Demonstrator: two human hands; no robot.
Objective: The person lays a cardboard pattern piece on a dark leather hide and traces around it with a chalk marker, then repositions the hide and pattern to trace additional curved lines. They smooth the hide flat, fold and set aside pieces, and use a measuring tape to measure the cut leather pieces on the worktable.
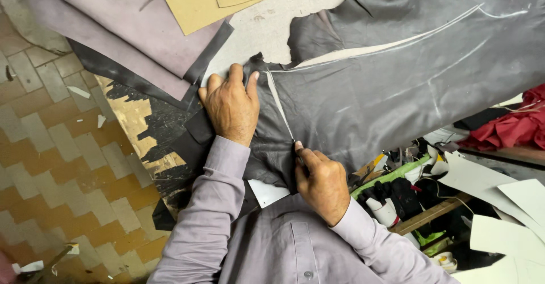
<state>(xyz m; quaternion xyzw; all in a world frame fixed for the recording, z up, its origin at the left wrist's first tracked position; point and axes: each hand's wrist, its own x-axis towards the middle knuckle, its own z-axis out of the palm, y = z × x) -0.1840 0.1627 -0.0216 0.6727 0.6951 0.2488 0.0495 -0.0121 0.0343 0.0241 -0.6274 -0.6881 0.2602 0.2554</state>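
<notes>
- We see our left hand [230, 105] flat on the dark leather [369, 85], fingers spread, pressing it down near the worktop's left edge.
- Our right hand [321, 182] is closed tight on a small knife [297, 149]; only a bit of it shows at the end of the cut [280, 105].
- The leather covers most of the worktop [267, 28], and the cut runs between our 2 hands, beside the chalk lines [397, 43].
- We think a good cut needs the left hand to keep the leather tight and stay off the cut's path.
- We think the knife should go slow and steady, close to the line.
- Card sheets [193, 0] and a purple piece [125, 28] lie at the far left corner.
</notes>
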